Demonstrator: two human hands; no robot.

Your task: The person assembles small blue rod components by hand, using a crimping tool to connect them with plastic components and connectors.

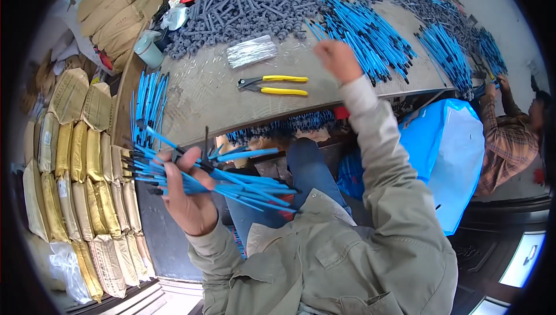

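My left hand (188,190) is closed around a loose bundle of thin blue tubes with black ends (249,186), held over my lap at the table's front edge. One dark piece sticks upward out of that bundle. My right hand (337,60) hangs above the table beside a big pile of blue tubes (368,39), its fingers curled together and slightly blurred. Whatever those fingers may hold is hidden. Between the hands lie pliers with yellow handles (284,84), jaws to the left. Behind them rests a stack of thin silvery strips (252,52).
A heap of grey plastic plugs (249,11) covers the table's back. More blue tubes (149,103) stand at its left end, near a lidded cup (149,51). Stacked sacks (87,187) line the left. A blue bag (440,153) and another person (509,141) are at right.
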